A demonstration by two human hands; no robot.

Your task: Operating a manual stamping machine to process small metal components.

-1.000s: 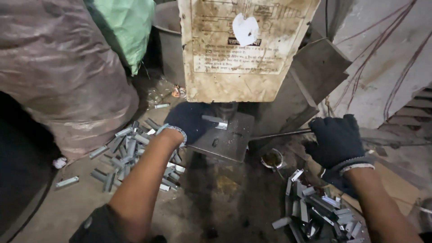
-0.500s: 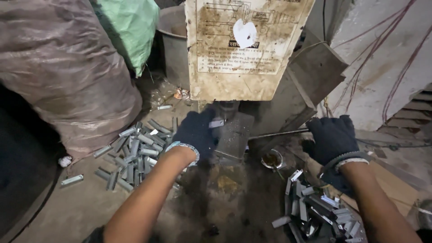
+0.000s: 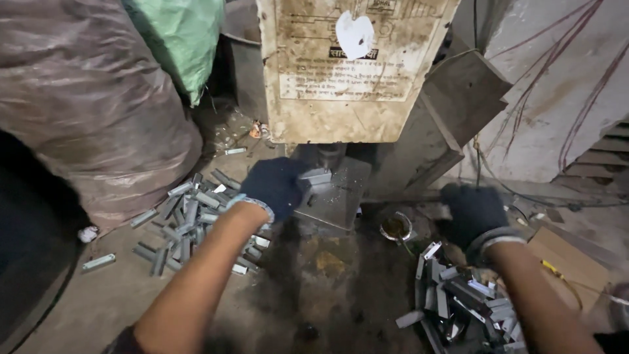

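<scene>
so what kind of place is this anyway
Probably a small metal stamping workshop. A grimy press machine stands over a steel die plate, where the gloved left hand sets a small metal piece. Piles of similar metal pieces lie on the dirty floor.

Dark blue gloves [image 3: 275, 187], silvery-grey metal pieces [image 3: 190, 213]

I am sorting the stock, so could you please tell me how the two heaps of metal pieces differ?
The left heap is spread loosely over the pale floor, while the right heap is stacked tightly on dark ground. The left hand is at the press plate just past the left heap; the right hand hovers above the right heap. Both hold small grey strips.
</scene>
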